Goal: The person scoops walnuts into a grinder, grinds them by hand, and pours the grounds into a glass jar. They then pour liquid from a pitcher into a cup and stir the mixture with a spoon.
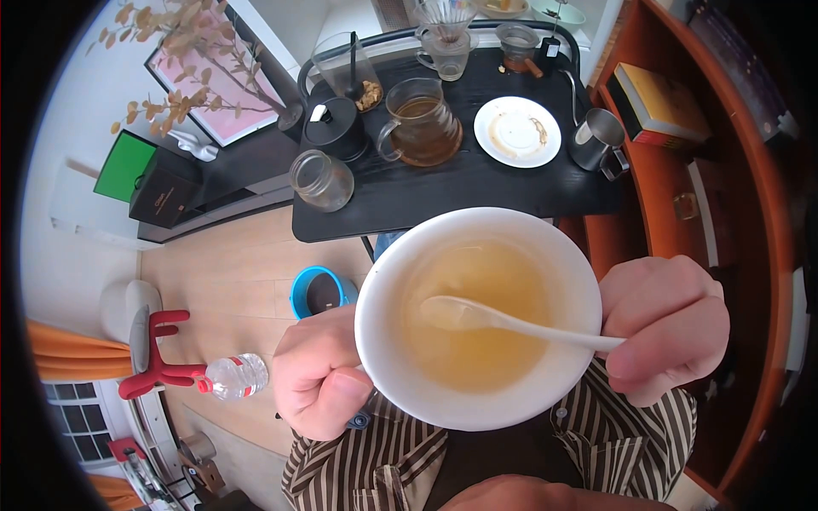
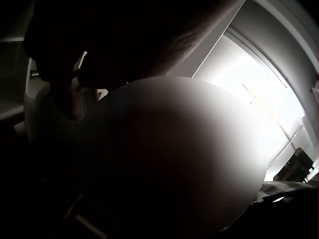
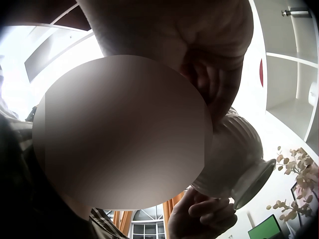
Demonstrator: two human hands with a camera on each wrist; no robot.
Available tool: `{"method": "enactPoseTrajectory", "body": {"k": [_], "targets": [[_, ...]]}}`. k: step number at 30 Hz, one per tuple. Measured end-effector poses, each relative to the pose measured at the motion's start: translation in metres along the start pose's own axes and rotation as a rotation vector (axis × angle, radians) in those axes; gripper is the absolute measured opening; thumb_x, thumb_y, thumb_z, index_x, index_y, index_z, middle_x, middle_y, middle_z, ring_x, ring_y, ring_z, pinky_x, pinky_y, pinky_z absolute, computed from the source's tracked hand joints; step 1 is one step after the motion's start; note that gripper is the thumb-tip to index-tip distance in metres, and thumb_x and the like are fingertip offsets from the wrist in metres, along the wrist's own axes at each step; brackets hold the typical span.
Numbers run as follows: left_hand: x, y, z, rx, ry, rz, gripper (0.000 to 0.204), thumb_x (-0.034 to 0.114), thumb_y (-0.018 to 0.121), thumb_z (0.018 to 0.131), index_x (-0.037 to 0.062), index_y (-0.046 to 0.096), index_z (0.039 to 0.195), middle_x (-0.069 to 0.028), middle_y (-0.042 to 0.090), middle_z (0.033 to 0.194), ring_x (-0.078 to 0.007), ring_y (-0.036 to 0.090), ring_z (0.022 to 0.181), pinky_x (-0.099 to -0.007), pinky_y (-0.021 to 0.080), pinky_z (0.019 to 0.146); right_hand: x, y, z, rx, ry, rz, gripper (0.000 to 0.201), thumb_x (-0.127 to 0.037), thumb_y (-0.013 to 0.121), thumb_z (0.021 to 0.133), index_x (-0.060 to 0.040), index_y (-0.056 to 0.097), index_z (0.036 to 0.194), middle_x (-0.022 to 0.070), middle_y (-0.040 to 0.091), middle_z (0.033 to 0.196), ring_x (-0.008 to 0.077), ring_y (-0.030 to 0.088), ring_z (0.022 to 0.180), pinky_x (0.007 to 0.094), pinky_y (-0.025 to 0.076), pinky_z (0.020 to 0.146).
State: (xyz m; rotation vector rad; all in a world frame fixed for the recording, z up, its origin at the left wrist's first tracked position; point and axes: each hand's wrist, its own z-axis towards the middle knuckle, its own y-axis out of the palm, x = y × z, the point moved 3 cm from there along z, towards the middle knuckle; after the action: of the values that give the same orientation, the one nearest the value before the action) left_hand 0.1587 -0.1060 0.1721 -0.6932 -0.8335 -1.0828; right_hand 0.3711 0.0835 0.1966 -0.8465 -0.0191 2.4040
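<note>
In the head view a white bowl [image 1: 371, 315] of clear yellowish liquid is held up close to the camera. My left hand [image 1: 322, 370] grips its left side, fingers curled. My right hand [image 1: 665, 328] grips the right side, its thumb by the handle end of a white spoon [image 1: 545, 330] that lies in the liquid. The right wrist view shows the bowl's ribbed outside [image 3: 232, 149] and foot, tilted, between the right hand [image 3: 214, 55] and left hand [image 3: 204, 214]. The left wrist view is very dark; any handles under the fingers are hidden.
Behind the bowl, a black table [image 1: 443, 200] bears a glass jug of brown liquid [image 1: 419, 123], an empty jar [image 1: 322, 180], a white plate [image 1: 517, 132] and a metal pitcher [image 1: 598, 136]. A blue bin [image 1: 322, 291] and water bottle [image 1: 234, 376] stand left; wooden shelves [image 1: 750, 255] right.
</note>
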Motion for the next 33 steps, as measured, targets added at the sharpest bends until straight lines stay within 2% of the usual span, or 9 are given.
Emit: {"method": "enactPoseTrajectory", "body": {"k": [3, 9, 16, 24, 27, 30, 33], "targets": [[0.000, 0.002, 0.004, -0.014, 0.058, -0.024, 0.024, 0.011, 0.054, 0.101, -0.0058, 0.068, 0.090, -0.0132, 0.070, 0.077, -0.0258, 0.063, 0.063, -0.0369, 0.049, 0.063, -0.001, 0.002, 0.000, 0.028, -0.014, 0.027, 0.021, -0.009, 0.084, 0.091, -0.0007, 0.068, 0.100, 0.0115, 0.063, 0.093, 0.0212, 0.063, 0.071, 0.0310, 0.054, 0.063], [0.002, 0.003, 0.007, -0.045, 0.060, -0.061, 0.025, 0.012, 0.056, 0.102, -0.0065, 0.069, 0.092, -0.0140, 0.071, 0.078, -0.0271, 0.065, 0.063, -0.0376, 0.050, 0.062, -0.002, -0.004, 0.004, -0.020, -0.011, 0.104, 0.017, -0.006, 0.081, 0.092, -0.0004, 0.066, 0.097, 0.0113, 0.062, 0.092, 0.0209, 0.063, 0.075, 0.0314, 0.057, 0.067], [0.005, 0.005, 0.008, -0.029, 0.055, -0.033, 0.026, 0.016, 0.060, 0.103, -0.0047, 0.069, 0.090, -0.0138, 0.071, 0.078, -0.0283, 0.065, 0.061, -0.0376, 0.050, 0.060, -0.005, 0.000, 0.006, 0.031, 0.022, 0.132, 0.018, 0.000, 0.082, 0.087, 0.0006, 0.067, 0.097, 0.0124, 0.061, 0.093, 0.0226, 0.064, 0.077, 0.0318, 0.059, 0.071], [0.005, 0.006, 0.009, -0.041, 0.057, -0.013, 0.023, 0.014, 0.061, 0.101, -0.0050, 0.069, 0.091, -0.0141, 0.070, 0.077, -0.0293, 0.064, 0.060, -0.0381, 0.048, 0.059, -0.003, -0.007, 0.005, -0.009, 0.010, 0.150, 0.018, 0.000, 0.083, 0.086, 0.0006, 0.067, 0.097, 0.0124, 0.061, 0.092, 0.0231, 0.065, 0.076, 0.0322, 0.060, 0.071], [0.001, 0.006, 0.009, -0.050, 0.073, -0.015, 0.022, 0.013, 0.060, 0.101, -0.0056, 0.068, 0.092, -0.0149, 0.070, 0.078, -0.0299, 0.064, 0.062, -0.0383, 0.049, 0.061, 0.000, -0.006, 0.003, 0.077, -0.017, 0.124, 0.014, 0.000, 0.082, 0.086, 0.0001, 0.069, 0.093, 0.0121, 0.064, 0.087, 0.0216, 0.065, 0.069, 0.0302, 0.058, 0.062], [0.000, 0.007, 0.013, -0.076, 0.062, -0.017, 0.022, 0.012, 0.059, 0.101, -0.0066, 0.068, 0.094, -0.0153, 0.070, 0.080, -0.0303, 0.064, 0.064, -0.0383, 0.050, 0.063, 0.003, 0.002, -0.001, 0.265, -0.046, 0.055, 0.008, -0.001, 0.081, 0.083, -0.0015, 0.073, 0.085, 0.0122, 0.068, 0.077, 0.0194, 0.066, 0.055, 0.0263, 0.054, 0.047], [-0.002, 0.008, 0.015, -0.098, 0.037, -0.038, 0.023, 0.011, 0.057, 0.101, -0.0075, 0.068, 0.095, -0.0156, 0.071, 0.082, -0.0306, 0.064, 0.066, -0.0381, 0.050, 0.065, 0.005, 0.000, -0.002, 0.271, -0.041, 0.019, 0.009, -0.001, 0.082, 0.082, -0.0021, 0.074, 0.085, 0.0114, 0.068, 0.075, 0.0184, 0.066, 0.055, 0.0254, 0.053, 0.046]]}}
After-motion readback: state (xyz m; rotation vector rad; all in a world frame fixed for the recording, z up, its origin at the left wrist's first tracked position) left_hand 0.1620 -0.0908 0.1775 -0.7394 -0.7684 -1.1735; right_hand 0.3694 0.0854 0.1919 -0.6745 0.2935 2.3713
